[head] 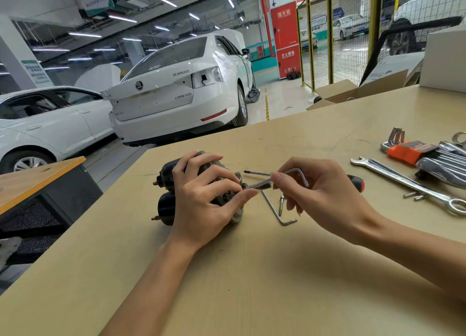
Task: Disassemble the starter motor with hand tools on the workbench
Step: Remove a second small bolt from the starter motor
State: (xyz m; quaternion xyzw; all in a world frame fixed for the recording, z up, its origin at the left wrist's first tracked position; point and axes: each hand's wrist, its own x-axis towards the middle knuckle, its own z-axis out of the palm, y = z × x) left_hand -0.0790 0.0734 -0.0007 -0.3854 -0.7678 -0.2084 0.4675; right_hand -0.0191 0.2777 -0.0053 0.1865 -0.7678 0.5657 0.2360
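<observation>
Two hands work at a starter motor (pixel 176 184) that lies on its side on the tan tabletop (pixel 252 272), near the tabletop's far left edge. The left hand (pixel 204 197) is curled over the motor's top and front, fingers wrapped round the housing, with the thumb stretched toward the motor's right end. The right hand (pixel 317 192), just right of the motor, pinches an L-shaped hex key (pixel 287 177) between thumb and fingertips; the key's long arm points left into the motor's right end, and its short bent arm hangs down beside the fingers. Whether the tip is seated in a bolt head is hidden by the left hand's fingers.

Just right of the motor, under the right hand, a second hex key (pixel 277 211) lies flat on the tabletop, with a small loose bolt (pixel 281 204) beside it. A screwdriver (pixel 257 173) lies behind the right hand, its tip pointing toward the motor and its black and red handle showing past the wrist. Well to the right of the motor lie a long combination wrench (pixel 403 182), two small bolts (pixel 414 195) touching it, a hex key set (pixel 408 151) in an orange holder, and more wrenches at the frame's edge.

Beyond the motor, past the tabletop's far edge, stands a white car (pixel 176 88) with its rear toward the camera.
</observation>
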